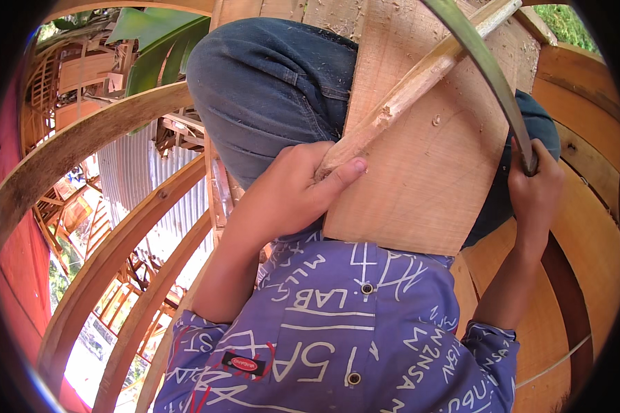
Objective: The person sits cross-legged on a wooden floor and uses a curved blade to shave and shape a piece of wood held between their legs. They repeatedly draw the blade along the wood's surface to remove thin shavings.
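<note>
My left hand [300, 182] is closed round the near end of a pale wooden stick [406, 93], its thumb laid along the wood. The stick slants up and to the right across a wide plank [420, 172] lying between my legs. Its surface looks whittled, with rough patches near my hand. My right hand [536, 175], at the plank's right side, grips a long curved machete [492, 76], whose handle is mostly hidden in my fist. The blade reaches up and to the left, crossing over the far part of the stick; whether it touches cannot be seen.
Small wood shavings [437, 120] lie on the plank. Curved wooden ribs [117, 268] stand at my left, with corrugated metal sheets [145, 175] beyond and below. Curved planking [599, 227] rises at my right. My bent knee [255, 82] flanks the plank, and green leaves [162, 51] hang at upper left.
</note>
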`<state>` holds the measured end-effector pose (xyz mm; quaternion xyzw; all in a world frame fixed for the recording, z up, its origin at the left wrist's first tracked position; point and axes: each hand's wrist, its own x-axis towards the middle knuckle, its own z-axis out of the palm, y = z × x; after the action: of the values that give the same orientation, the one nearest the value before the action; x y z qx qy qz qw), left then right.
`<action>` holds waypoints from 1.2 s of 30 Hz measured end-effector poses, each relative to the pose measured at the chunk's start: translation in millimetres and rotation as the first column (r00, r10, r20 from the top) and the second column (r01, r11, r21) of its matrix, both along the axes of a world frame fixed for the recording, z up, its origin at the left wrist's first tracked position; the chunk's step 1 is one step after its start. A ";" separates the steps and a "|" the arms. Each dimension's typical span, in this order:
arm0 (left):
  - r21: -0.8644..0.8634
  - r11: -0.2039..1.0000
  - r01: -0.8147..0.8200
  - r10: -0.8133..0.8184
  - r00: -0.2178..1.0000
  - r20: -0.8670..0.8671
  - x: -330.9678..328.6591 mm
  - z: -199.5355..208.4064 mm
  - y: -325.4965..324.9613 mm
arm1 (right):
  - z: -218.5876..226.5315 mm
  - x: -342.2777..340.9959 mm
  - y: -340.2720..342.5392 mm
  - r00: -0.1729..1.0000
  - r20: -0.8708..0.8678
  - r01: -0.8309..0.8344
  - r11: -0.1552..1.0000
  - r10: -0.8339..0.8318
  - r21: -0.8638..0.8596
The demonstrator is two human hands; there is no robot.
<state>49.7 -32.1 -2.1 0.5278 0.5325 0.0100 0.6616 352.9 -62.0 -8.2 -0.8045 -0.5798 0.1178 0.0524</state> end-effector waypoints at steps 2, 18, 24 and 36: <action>-0.026 1.000 0.016 -0.016 1.000 0.000 -1.2 1.6 2.6 | 0.9 -17.0 -1.9 0.995 -0.027 -0.091 0.996 0.092 0.021; -0.075 0.997 0.033 -0.027 0.997 0.076 -10.9 -13.9 4.5 | -5.7 38.7 11.5 0.987 0.104 0.111 0.990 -0.120 0.084; -0.064 0.998 -0.015 0.020 0.996 0.087 -4.3 -4.5 5.8 | -0.5 -8.3 3.1 1.000 -0.007 0.000 1.000 0.000 -0.018; 0.107 0.994 -0.027 0.032 0.998 -0.045 3.6 1.2 -3.7 | 6.7 24.9 12.1 0.992 0.102 0.069 0.995 -0.076 0.071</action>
<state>53.3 -35.8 -1.0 0.5546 0.5544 0.0358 0.6195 377.8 -50.0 -1.5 -0.8279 -0.5558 0.0538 0.0533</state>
